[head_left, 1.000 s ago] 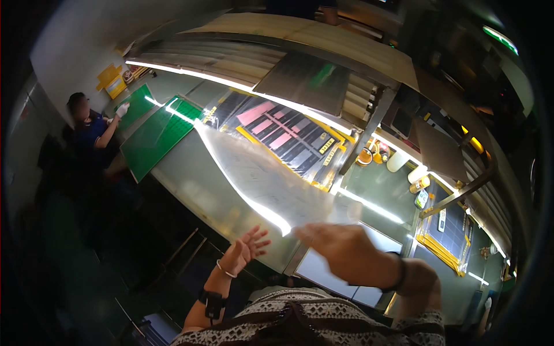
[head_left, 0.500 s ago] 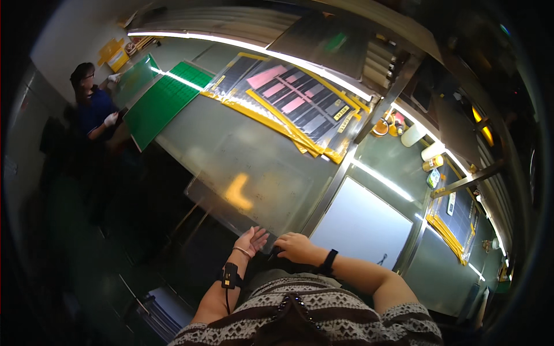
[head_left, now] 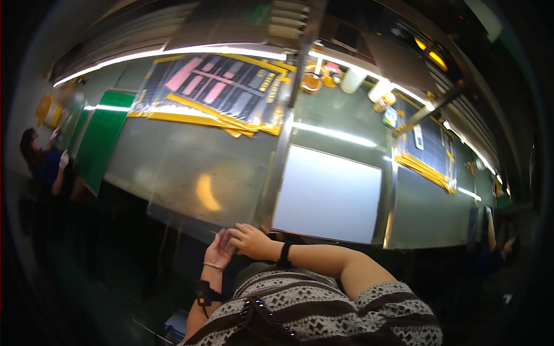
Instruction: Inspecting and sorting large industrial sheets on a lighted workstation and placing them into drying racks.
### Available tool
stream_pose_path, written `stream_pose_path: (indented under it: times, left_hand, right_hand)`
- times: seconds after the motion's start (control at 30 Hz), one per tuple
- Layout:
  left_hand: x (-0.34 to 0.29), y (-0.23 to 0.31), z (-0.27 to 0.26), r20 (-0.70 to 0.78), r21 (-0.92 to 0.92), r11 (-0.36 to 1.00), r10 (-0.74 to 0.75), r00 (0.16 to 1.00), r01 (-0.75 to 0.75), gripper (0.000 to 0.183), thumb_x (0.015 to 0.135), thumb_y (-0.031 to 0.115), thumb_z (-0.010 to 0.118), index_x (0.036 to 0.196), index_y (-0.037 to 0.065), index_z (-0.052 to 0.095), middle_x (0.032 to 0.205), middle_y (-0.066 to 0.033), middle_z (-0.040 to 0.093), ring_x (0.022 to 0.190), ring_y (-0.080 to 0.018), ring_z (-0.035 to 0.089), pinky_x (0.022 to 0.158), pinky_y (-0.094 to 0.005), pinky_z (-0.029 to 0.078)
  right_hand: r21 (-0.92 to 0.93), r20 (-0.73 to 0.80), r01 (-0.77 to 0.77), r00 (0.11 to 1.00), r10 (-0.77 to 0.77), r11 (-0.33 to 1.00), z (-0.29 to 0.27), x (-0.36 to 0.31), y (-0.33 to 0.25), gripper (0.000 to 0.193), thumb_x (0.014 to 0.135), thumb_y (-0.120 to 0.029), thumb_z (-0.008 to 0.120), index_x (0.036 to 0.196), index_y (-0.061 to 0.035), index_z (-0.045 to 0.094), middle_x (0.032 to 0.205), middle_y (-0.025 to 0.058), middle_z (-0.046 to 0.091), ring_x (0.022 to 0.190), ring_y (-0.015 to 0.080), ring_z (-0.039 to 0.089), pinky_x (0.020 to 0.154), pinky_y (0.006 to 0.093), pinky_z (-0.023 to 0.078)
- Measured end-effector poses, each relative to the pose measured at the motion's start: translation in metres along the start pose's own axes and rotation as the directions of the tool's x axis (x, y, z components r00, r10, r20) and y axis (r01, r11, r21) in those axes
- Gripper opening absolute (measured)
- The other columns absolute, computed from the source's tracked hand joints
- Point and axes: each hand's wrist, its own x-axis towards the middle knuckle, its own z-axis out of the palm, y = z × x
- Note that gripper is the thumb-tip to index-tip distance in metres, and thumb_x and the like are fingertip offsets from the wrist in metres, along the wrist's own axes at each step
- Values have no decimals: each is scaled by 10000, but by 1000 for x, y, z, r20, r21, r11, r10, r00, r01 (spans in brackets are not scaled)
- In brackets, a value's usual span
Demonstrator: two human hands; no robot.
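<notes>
My left hand [head_left: 217,250] is in front of the bench edge, palm turned up and fingers stretched out. Against its fingertips lies my right hand [head_left: 252,242], fingers bent and pressed together. Whether something small is held there is hidden. Just beyond both hands, a clear sheet [head_left: 179,190] lies on the metal bench [head_left: 130,164] and overhangs its front edge. A curved yellow patch [head_left: 206,193] shows on it. Right of my hands, a pale white panel [head_left: 329,193] lies flat on the bench.
Yellow-edged dark sheets with pink strips [head_left: 213,86] lie at the back. A green board [head_left: 104,138] is at left by a co-worker [head_left: 43,161]. Metal posts [head_left: 281,155] divide the bench. White containers [head_left: 353,79] and yellow-edged sheets [head_left: 424,144] sit farther right.
My view has swung to the right, so the bench appears shifted left. My right hand has come over to my left hand, and their fingers now meet.
</notes>
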Motion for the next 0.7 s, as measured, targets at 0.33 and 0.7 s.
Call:
stream_pose_path:
  times: [0.33, 0.7]
  left_hand:
    - [-20, -3, 24, 135, 263, 964, -6, 991, -30, 410, 945, 115, 383, 1334, 203, 291, 1159, -118, 548, 1003, -260, 593, 781, -397, 516]
    - [-31, 6, 51, 201, 225, 969, 56, 978, -102, 299, 956, 173, 387, 1192, 10, 471, 1146, -120, 569, 1082, -243, 553, 885, -349, 479]
  right_hand:
    - [387, 17, -96, 995, 97, 917, -9, 4, 4, 543, 660, -242, 726, 1092, -22, 482, 1190, 168, 479, 1107, 337, 478, 886, 394, 442]
    - [394, 20, -92, 996, 92, 915, -33, 22, 8, 492, 690, -145, 694, 1109, -16, 471, 1254, 174, 455, 1182, 328, 431, 927, 382, 419]
